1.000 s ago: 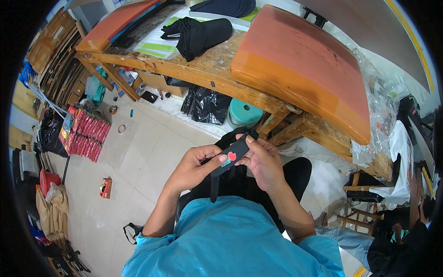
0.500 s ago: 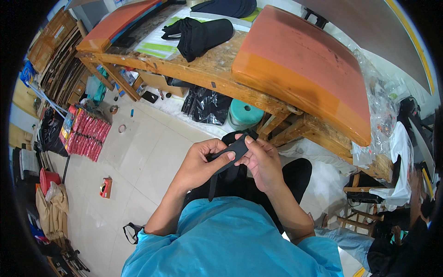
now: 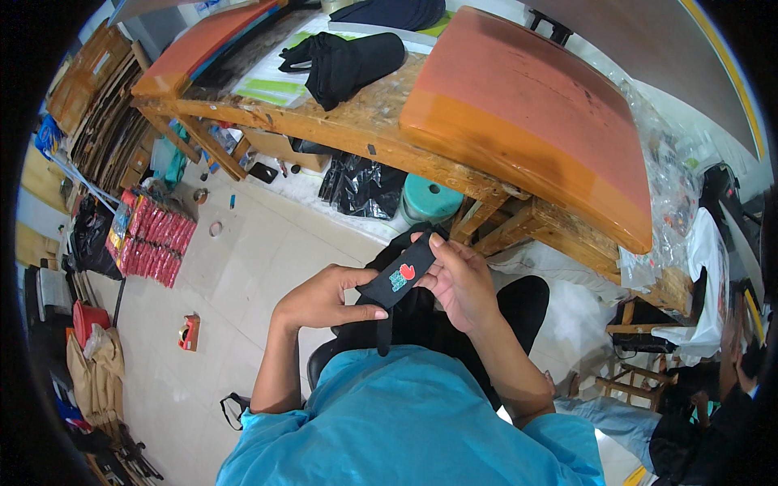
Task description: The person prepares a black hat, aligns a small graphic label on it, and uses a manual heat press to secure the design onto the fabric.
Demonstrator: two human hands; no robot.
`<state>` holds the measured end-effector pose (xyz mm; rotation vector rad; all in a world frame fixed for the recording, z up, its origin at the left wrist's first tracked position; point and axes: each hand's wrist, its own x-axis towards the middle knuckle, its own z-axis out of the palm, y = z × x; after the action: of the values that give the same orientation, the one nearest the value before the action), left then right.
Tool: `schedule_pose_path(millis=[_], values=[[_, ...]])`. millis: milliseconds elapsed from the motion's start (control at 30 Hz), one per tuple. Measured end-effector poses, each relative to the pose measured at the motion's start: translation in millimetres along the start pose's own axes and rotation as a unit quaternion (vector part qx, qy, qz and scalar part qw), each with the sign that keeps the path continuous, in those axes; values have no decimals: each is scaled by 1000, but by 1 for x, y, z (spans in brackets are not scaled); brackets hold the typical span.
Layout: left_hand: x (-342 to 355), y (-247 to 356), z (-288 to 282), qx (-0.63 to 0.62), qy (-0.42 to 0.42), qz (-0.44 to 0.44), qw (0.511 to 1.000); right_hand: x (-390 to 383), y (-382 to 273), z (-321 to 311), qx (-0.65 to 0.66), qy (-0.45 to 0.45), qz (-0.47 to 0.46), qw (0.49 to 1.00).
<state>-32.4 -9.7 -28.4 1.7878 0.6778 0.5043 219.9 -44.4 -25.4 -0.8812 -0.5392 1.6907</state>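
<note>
black fabric, by its look, makes the strap (image 3: 395,269) at mid-frame. our right hand (image 3: 466,287) pinches its upper end; our left hand (image 3: 320,300) has thumb and fingers about its lower end, though we cannot tell how firmly. we judge it light, pliable and hardly fragile, best held at the ends, off the print (image 3: 406,273). farther out, the black bag (image 3: 369,188), upper centre, hides its contents; we cannot see into the red tub (image 3: 86,321), far left.
</note>
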Motion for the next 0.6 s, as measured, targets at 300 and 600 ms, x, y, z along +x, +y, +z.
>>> schedule_pose_path(millis=[300,600], values=[[-2,5,1,-87,20,-120,989,3,9,-24,-57,-71,40,995],[9,-5,19,-74,159,-82,981,-14,56,-34,-202,-153,43,966]])
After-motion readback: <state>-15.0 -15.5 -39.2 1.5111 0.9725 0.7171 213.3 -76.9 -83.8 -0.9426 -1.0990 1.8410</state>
